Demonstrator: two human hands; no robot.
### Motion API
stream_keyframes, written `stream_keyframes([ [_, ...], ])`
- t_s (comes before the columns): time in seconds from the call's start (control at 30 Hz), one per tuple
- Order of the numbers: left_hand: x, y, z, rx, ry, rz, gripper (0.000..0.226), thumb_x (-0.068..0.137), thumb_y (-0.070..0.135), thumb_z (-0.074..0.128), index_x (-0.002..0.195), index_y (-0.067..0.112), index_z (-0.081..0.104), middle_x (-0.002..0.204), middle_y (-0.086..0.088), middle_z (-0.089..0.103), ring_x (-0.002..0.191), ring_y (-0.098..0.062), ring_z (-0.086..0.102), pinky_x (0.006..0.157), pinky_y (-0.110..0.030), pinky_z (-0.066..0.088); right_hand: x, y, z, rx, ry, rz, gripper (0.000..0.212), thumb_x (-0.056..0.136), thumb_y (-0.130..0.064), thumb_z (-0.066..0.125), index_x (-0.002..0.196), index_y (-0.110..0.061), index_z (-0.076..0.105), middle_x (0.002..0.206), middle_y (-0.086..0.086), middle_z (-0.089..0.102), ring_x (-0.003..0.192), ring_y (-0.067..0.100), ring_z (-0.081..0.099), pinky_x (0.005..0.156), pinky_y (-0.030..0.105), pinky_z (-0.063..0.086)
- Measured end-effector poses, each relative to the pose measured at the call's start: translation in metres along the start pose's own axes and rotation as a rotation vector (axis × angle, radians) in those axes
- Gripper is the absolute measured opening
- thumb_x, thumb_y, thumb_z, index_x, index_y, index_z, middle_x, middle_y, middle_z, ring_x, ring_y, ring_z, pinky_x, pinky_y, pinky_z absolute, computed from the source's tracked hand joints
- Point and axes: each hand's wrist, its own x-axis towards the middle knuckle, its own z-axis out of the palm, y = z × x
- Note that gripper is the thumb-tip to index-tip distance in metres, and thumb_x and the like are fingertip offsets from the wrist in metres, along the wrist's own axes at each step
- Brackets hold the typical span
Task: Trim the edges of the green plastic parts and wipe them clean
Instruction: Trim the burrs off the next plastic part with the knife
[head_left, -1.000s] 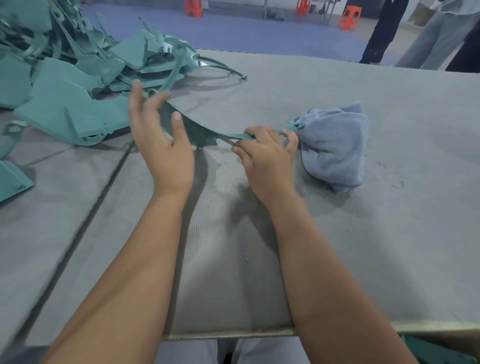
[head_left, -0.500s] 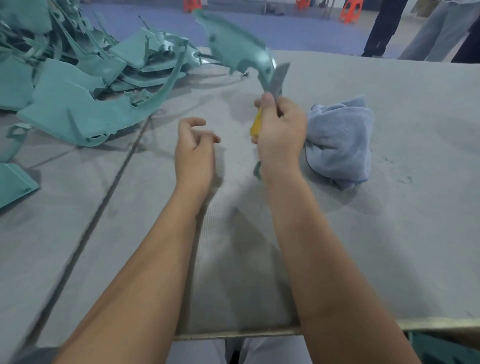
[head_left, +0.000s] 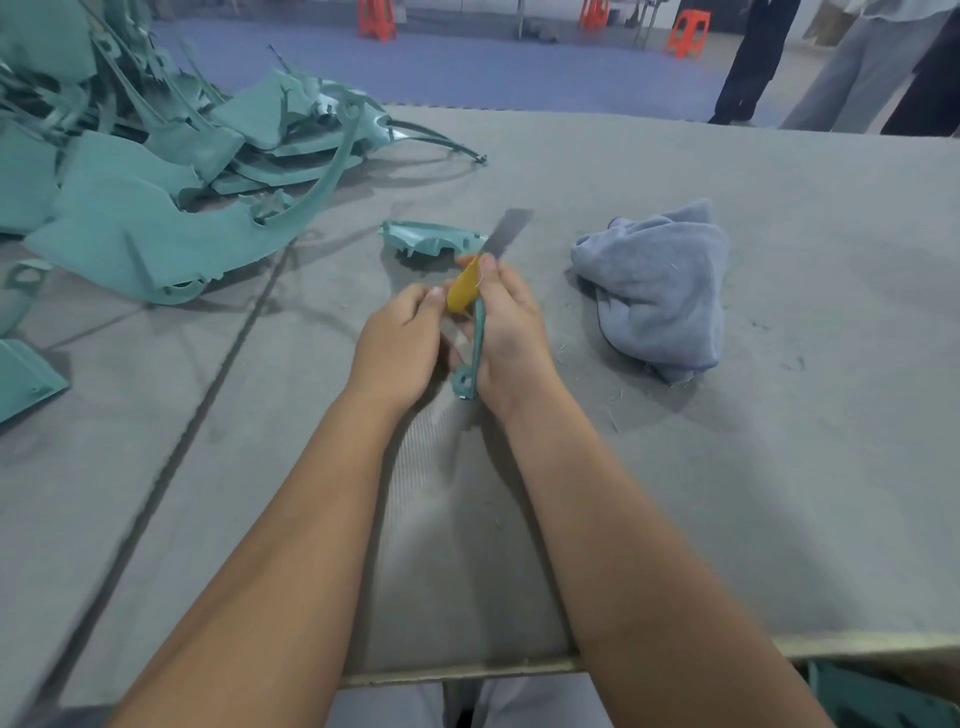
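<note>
Holding the work close in front of the body, the person keeps both hands together over the middle of the grey table (head_left: 675, 467), a little toward its near edge. The right hand (head_left: 511, 332) grips a knife with a yellow handle (head_left: 464, 291), and its grey blade (head_left: 506, 234) points away, toward the far edge. The same hand also seems to pinch a thin green strip (head_left: 475, 343) that hangs down and ends in a small ring (head_left: 464, 383). The left hand (head_left: 402, 345) is curled against the right one, with its fingertips at the handle; I cannot tell if it really grips the strip or only steadies it. I think this close hold is chosen so the blade can run along the narrow edge with control.

Just beyond the hands lies a small green plastic part (head_left: 428, 240), resting on the table by itself, probably set apart from the others for convenience. It is matte teal, curved like a shell, with short tabs on its underside.

The big pile of green parts (head_left: 156, 171) fills the far left corner, thin curved pieces and flat panels mixed together. A crumpled blue-grey cloth (head_left: 660, 280) waits to the right of the hands, near enough for the wiping step.
</note>
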Motion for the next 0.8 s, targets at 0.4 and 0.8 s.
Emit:
stream_keyframes([
  [0.4, 0.010, -0.005, 0.003, 0.117, -0.039, 0.069, 0.019, 0.095, 0.026, 0.054, 0.112, 0.022, 0.063, 0.073, 0.005, 0.066, 0.069, -0.013, 0.065, 0.065, -0.028, 0.050, 0.008, -0.006, -0.008, -0.176, 0.330, -0.283, 0.027, 0.099, -0.021, 0.048, 0.076, -0.020, 0.062, 0.106, 0.020, 0.051, 0.089, 0.020, 0.048, 0.077, 0.037, 0.043],
  [0.8, 0.015, 0.000, -0.013, -0.282, 0.151, -0.152, 0.025, 0.091, 0.024, 0.048, 0.089, 0.014, 0.072, 0.055, 0.008, 0.048, 0.044, -0.005, 0.037, 0.043, -0.021, 0.030, 0.004, 0.004, -0.010, -0.510, 0.037, -0.190, 0.036, 0.101, -0.033, 0.042, 0.076, -0.017, 0.063, 0.058, -0.014, 0.046, 0.058, 0.004, 0.040, 0.058, 0.022, 0.034],
])
